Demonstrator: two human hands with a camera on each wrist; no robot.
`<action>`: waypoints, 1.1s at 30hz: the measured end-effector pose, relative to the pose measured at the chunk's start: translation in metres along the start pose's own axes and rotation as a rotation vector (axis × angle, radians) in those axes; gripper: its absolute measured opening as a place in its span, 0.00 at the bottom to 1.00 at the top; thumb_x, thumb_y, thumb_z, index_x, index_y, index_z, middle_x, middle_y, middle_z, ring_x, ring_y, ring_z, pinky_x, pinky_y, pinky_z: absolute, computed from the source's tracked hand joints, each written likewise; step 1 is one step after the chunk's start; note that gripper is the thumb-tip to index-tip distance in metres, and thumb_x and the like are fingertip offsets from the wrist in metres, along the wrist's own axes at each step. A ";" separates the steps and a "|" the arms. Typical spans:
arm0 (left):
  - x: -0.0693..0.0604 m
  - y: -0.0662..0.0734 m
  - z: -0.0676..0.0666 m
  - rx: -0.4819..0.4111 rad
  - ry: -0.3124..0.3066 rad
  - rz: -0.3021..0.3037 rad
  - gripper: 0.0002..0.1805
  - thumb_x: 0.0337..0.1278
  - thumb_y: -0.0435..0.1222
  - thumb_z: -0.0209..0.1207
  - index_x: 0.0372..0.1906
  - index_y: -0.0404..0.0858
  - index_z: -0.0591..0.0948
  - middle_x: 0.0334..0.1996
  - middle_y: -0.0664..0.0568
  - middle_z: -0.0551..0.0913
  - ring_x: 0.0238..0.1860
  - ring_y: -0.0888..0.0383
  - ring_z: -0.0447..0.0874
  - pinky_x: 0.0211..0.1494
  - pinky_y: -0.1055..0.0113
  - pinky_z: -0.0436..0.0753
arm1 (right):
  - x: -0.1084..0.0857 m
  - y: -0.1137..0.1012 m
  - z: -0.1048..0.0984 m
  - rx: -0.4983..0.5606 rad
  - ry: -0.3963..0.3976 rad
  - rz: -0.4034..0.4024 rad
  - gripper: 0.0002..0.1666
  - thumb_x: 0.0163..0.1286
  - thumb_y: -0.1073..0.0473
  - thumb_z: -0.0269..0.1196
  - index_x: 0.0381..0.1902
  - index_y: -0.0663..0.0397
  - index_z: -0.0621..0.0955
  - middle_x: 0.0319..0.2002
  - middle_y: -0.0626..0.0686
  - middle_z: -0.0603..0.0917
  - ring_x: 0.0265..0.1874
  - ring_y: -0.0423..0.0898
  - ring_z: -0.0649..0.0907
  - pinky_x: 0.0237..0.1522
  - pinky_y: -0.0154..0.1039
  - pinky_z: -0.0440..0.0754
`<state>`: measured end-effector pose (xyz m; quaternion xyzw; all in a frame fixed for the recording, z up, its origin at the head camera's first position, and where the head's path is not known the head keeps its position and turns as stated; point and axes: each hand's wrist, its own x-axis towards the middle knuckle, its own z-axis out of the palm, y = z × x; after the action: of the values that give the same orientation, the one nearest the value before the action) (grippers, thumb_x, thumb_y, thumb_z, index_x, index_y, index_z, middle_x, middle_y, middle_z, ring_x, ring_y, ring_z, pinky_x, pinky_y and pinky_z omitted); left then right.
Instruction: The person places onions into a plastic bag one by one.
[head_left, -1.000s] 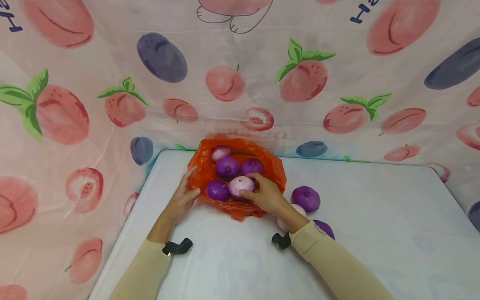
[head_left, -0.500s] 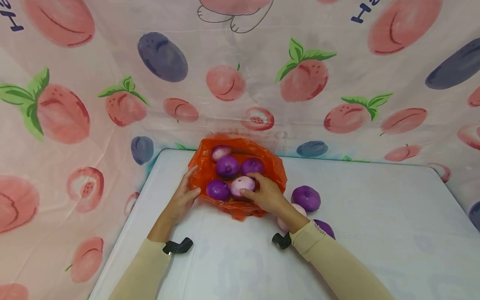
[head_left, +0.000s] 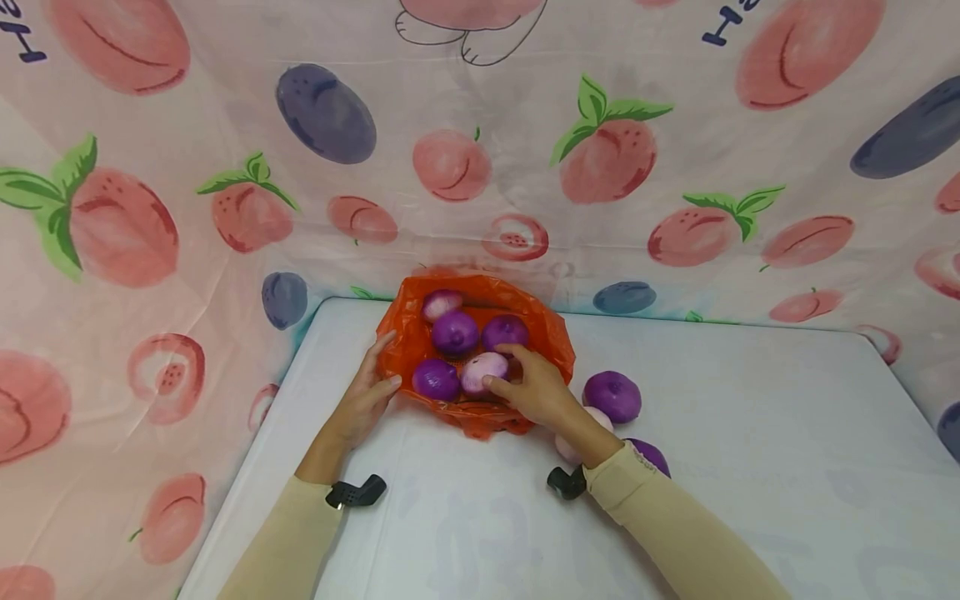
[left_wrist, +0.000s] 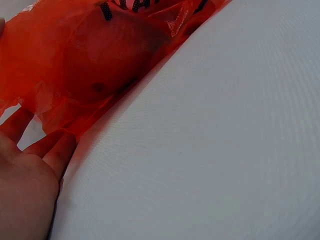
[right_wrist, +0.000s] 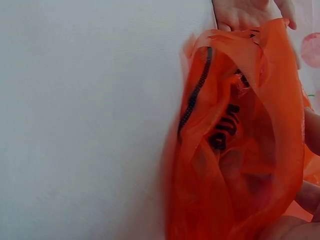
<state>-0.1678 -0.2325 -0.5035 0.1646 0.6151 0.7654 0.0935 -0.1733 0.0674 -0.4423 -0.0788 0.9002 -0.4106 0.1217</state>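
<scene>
An orange plastic bag (head_left: 553, 329) lies on the table with its mouth spread, several purple onions (head_left: 454, 333) inside. My right hand (head_left: 542, 387) reaches over its right rim and grips a paler onion (head_left: 480, 373) between thumb and fingers, near the front of the mouth. Against the bag's left side rests my left hand (head_left: 363, 396), thumb and fingers apart and loosely straight. In the left wrist view, fingertips (left_wrist: 62, 150) touch the plastic, and a round shape shows dimly through it. The right wrist view has the bag's printed side (right_wrist: 225, 132) hiding the held onion.
Right of the bag lie a purple onion (head_left: 612, 397), a pale onion (head_left: 567, 450) partly behind my right forearm, and another purple onion (head_left: 649, 456) partly covered by the sleeve. The white table (head_left: 750, 433) meets a fruit-print cloth (head_left: 525, 125) at the back and left.
Hardly anything differs. My right hand has shifted very slightly to the right, and the pale onion in its grip has turned a little. The left hand stays in place.
</scene>
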 end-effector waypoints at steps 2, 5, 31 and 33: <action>0.000 0.000 0.000 0.004 -0.003 0.001 0.40 0.73 0.30 0.48 0.82 0.51 0.49 0.82 0.42 0.44 0.77 0.54 0.57 0.72 0.76 0.70 | -0.001 0.000 -0.002 0.001 -0.002 -0.002 0.39 0.67 0.40 0.69 0.73 0.41 0.71 0.58 0.53 0.82 0.45 0.50 0.81 0.55 0.48 0.83; 0.000 0.000 0.000 0.003 0.000 -0.007 0.40 0.72 0.29 0.49 0.82 0.51 0.49 0.82 0.43 0.44 0.77 0.53 0.56 0.72 0.76 0.70 | -0.004 0.000 -0.005 0.004 -0.002 -0.010 0.39 0.67 0.40 0.68 0.73 0.42 0.71 0.59 0.53 0.82 0.45 0.48 0.82 0.54 0.48 0.85; -0.001 0.003 0.001 0.029 0.006 -0.021 0.41 0.72 0.30 0.49 0.82 0.52 0.48 0.82 0.46 0.44 0.78 0.53 0.55 0.71 0.76 0.71 | -0.030 -0.013 -0.043 0.099 -0.025 -0.054 0.38 0.70 0.42 0.67 0.74 0.40 0.70 0.66 0.59 0.78 0.54 0.55 0.86 0.51 0.47 0.88; -0.001 0.003 0.001 0.029 0.007 -0.022 0.41 0.72 0.30 0.49 0.82 0.53 0.48 0.82 0.46 0.44 0.78 0.53 0.56 0.71 0.76 0.71 | -0.032 -0.013 -0.046 0.109 -0.023 -0.051 0.37 0.69 0.42 0.67 0.73 0.40 0.71 0.65 0.59 0.78 0.55 0.55 0.87 0.51 0.48 0.88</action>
<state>-0.1667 -0.2324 -0.5008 0.1565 0.6283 0.7558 0.0976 -0.1552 0.0995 -0.3984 -0.0997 0.8728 -0.4609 0.1259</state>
